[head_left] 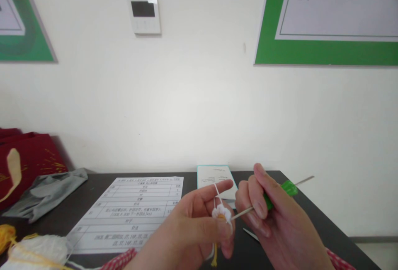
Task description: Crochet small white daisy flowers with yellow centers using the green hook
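A small crocheted flower (221,210), white with a yellow centre, is pinched between the thumb and fingers of my left hand (199,220). White yarn (218,192) runs from it up over my raised left index finger, and a yellow tail (214,255) hangs below. My right hand (273,212) is closed round the green grip of a crochet hook (289,188). The metal shaft points left, its tip meeting the flower's right edge; whether it passes through a stitch is too small to tell.
On the dark table (311,191) lie a printed pattern sheet (124,220), a white yarn ball (40,251), yellow yarn (6,237) and a grey pouch (46,191). A red bag (31,158) stands at left. Behind my hands are a small card (214,174) and a partly hidden metal blade (250,234).
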### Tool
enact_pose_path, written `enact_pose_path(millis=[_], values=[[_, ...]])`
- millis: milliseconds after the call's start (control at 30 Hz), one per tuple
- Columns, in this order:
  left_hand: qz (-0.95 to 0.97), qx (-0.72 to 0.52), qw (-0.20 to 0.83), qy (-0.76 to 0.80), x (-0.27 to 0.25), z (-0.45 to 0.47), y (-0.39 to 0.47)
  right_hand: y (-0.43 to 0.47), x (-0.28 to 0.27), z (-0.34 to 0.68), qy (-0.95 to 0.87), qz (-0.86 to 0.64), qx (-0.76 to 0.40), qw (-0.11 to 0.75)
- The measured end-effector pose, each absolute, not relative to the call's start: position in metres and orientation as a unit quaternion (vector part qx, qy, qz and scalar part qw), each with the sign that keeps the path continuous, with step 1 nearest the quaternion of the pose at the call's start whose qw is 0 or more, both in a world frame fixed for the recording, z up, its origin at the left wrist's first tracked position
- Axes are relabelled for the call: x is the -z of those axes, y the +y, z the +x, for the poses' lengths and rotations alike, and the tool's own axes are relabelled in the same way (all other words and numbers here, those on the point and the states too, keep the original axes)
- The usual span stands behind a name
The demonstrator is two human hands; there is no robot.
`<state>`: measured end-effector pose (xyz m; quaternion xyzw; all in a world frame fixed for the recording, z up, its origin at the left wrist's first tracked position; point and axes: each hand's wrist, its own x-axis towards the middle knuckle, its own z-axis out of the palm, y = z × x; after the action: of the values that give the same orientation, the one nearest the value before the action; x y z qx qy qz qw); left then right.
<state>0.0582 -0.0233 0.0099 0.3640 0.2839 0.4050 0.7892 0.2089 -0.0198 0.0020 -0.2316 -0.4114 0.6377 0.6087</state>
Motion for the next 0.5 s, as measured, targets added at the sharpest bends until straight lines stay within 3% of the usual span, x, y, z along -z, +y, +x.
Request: enact_pose_path(millis=[133, 367, 500], values=[[0.364, -0.38, 0.81, 0.259, -0.007, 0.056, -0.024, -0.022, -0.002, 0.212, -0.475, -0.23, -0.562, 0.637], [0.352, -0.344, 0.84, 0.229, -0.001, 0.054, -0.022, -0.031, -0.004, 0.226, -0.675, -0.197, -0.304, 0.642], [0.328, -0.303, 0.871, 0.206, 0.005, 0.054, -0.016, -0.033, -0.006, 0.236, -0.705, -0.198, -0.273, 0.624]])
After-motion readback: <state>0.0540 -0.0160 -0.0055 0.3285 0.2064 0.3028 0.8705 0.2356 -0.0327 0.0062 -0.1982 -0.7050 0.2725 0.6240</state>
